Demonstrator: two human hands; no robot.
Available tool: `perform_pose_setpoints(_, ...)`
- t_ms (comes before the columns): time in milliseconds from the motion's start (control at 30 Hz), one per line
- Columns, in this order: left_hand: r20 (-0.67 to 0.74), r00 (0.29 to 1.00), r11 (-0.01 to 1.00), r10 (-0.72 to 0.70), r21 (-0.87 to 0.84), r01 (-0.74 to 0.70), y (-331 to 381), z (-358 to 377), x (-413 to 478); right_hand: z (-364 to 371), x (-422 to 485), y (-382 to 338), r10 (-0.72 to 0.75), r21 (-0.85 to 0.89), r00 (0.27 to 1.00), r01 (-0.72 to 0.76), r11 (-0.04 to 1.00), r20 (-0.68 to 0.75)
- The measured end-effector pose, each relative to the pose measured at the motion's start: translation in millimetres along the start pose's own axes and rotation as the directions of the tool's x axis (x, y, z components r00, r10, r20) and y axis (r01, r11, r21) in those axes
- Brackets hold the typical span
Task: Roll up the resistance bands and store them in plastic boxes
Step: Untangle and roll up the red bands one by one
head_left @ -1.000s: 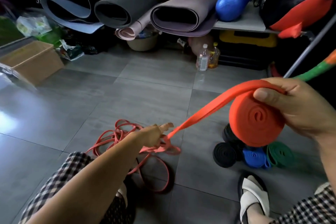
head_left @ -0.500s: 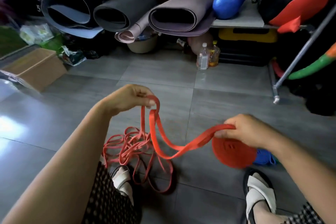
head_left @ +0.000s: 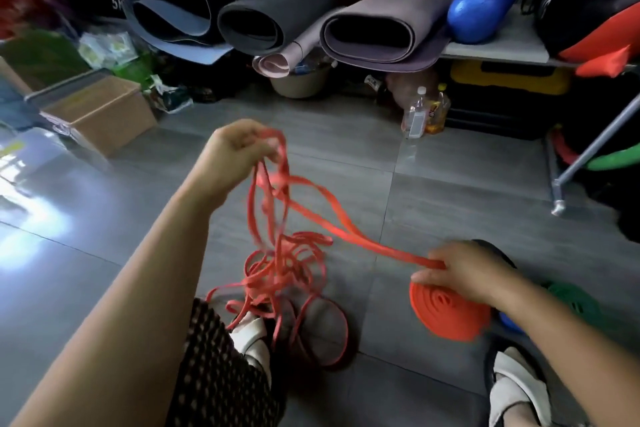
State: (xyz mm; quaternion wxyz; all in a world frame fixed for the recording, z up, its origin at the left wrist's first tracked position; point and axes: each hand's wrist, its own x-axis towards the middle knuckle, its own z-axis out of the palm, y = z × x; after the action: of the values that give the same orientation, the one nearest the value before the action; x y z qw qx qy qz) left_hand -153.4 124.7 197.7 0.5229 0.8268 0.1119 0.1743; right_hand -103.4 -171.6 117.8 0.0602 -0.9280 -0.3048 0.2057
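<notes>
My right hand grips a partly wound roll of orange-red resistance band low at the right. The band's loose tail runs up and left to my left hand, which holds several strands raised above the floor. Below it a tangled heap of the same band lies on the grey tiles by my left foot. Rolled bands lie behind my right hand: a green one, a blue one and a black one, all partly hidden.
A cardboard box stands at the left. Rolled mats and a blue roller lie at the back. Two bottles stand on the floor. A metal rack leg is at the right. My sandalled feet are below.
My left hand has risen from the floor, lifting several strands of the band. My right hand has dropped low with the roll, turned flatter, covering the rolled bands behind it.
</notes>
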Motion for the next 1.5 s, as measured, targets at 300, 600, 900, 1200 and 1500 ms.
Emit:
perform_pose_setpoints(300,-0.25,0.968,0.98,-0.037,-0.201,-0.014,-9,-3,6,-15,-9,32,0.1,0.248,0.99,-0.072,0.966,-0.102)
perform_pose_setpoints(600,-0.542,0.84,0.911,-0.035,-0.362,-0.196,0,-13,10,-31,-23,54,0.234,0.231,0.956,-0.19,0.954,-0.18)
perform_pose_setpoints(900,-0.583,0.701,0.911,-0.411,-0.246,0.331,-81,-42,23,-50,-39,62,0.347,0.407,0.886,-0.208,0.89,-0.307)
perform_pose_setpoints(1200,-0.05,0.782,0.354,-0.621,0.873,0.337,-126,-17,-9,-67,-38,32,0.147,0.61,0.883,0.179,0.772,-0.446)
perform_pose_setpoints(1500,0.669,0.659,0.768,-0.345,0.604,-0.211,-104,153,-60,-81,-53,4,-0.035,0.673,0.881,0.385,0.631,-0.472)
